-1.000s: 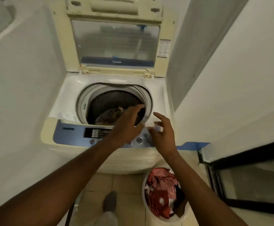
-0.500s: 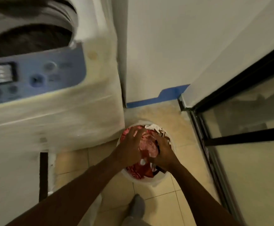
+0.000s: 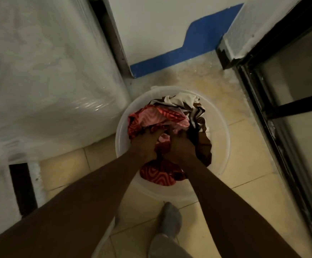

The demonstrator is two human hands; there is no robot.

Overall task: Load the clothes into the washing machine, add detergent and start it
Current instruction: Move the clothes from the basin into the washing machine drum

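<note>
A round white bucket (image 3: 224, 146) stands on the tiled floor, full of clothes. On top lies a red and pink patterned garment (image 3: 157, 116); behind it is a white and brown striped piece (image 3: 181, 100). Both my hands are sunk into the pile, side by side. My left hand (image 3: 145, 146) is closed on the red garment, and my right hand (image 3: 181, 148) grips the same cloth next to it. The washing machine (image 3: 49, 71) shows only its white front and side at the left; its drum and panel are out of view.
A black-framed glass door (image 3: 285, 101) runs along the right. A white wall with a blue painted strip (image 3: 170, 60) stands behind the bucket. My foot in a grey sock (image 3: 170, 218) is on the tiles just in front of the bucket.
My hands left the machine's control panel and drum opening, dropped to the bucket and closed on the clothes. The view tilted down, so the machine's top went out of sight.
</note>
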